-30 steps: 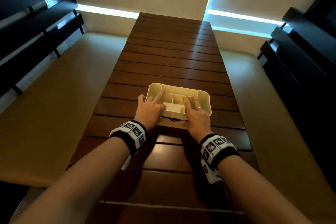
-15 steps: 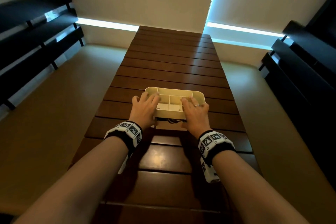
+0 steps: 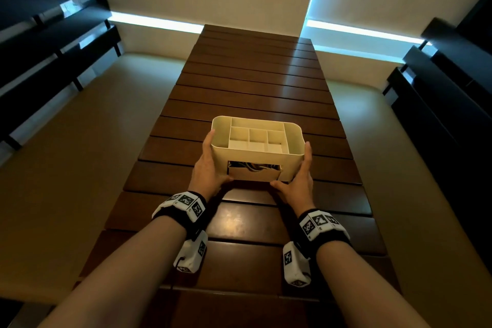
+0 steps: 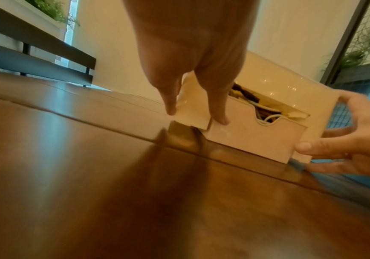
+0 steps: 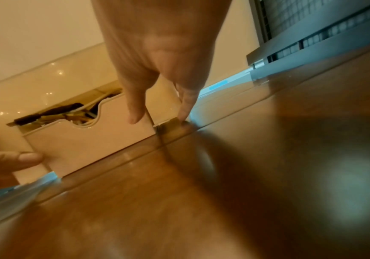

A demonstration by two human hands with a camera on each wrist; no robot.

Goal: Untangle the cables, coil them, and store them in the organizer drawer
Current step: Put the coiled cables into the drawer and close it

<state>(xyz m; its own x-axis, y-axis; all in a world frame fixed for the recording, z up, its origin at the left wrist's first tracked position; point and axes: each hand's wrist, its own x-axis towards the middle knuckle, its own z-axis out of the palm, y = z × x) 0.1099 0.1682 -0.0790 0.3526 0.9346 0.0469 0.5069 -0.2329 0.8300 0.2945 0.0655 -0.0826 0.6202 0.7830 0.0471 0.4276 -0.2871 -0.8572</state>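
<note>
So the drawer (image 3: 254, 175) sits at the bottom front of the organizer (image 3: 257, 150), not pushed fully home, with the cables (image 4: 266, 113) heaped inside and poking above its scooped cutout. Both hands flank the organizer: left hand (image 3: 210, 168) and right hand (image 3: 298, 178) have straight fingers flat on the side walls, thumbs against the drawer front, nothing clenched.

Risk I'd guess: shove it shut and a loop riding high gets pinched under the top edge, or the drawer jams. The table (image 3: 255, 88) is glossy dark slats, so the light organizer could skate away if the hands loosen.

Organizer is smooth cream plastic, rounded corners, thin dividers up top. Cables look white and dark, rubbery.
</note>
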